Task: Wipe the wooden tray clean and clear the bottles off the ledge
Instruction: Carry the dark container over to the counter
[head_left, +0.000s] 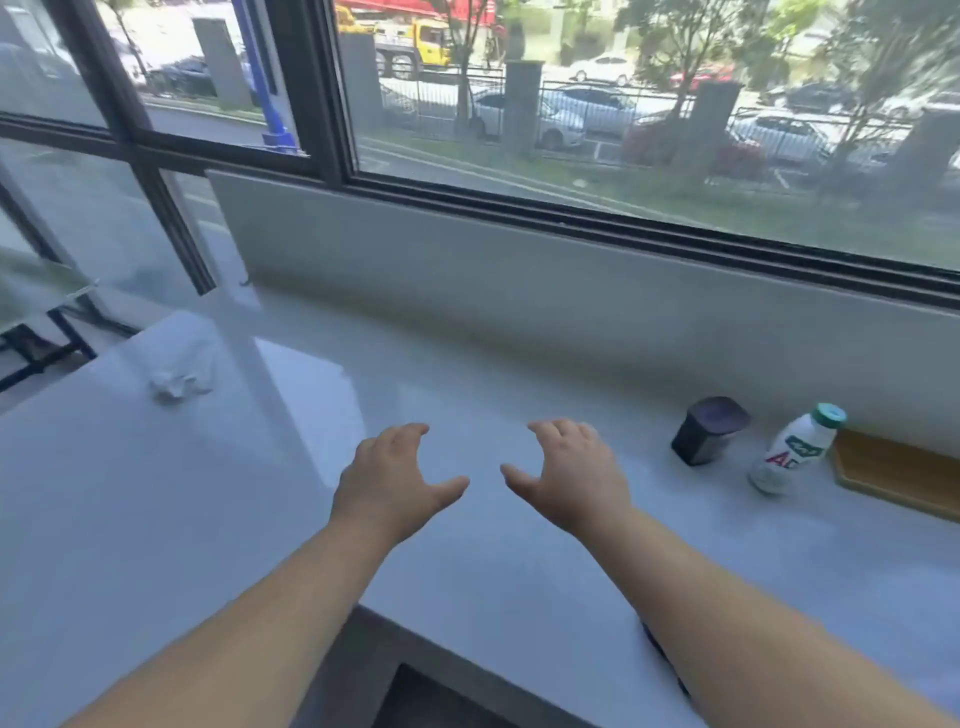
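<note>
1. Both hands are out over the white ledge (519, 571), palms down. The left hand (395, 478) and right hand (571, 478) have fingers spread and curled, holding nothing.
2. The wooden tray (893, 473) sits far right against the wall, partly cut off by the frame edge.
3. A white bottle (792, 449) with a teal cap stands just beside the tray, and a dark container (706, 428) is next to that.
4. A crumpled white tissue (176, 384) lies well off to the left.

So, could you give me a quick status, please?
Both hands, left and right, open, empty. Wooden tray, white bottle, dark container untouched. Nothing blocking.
</note>
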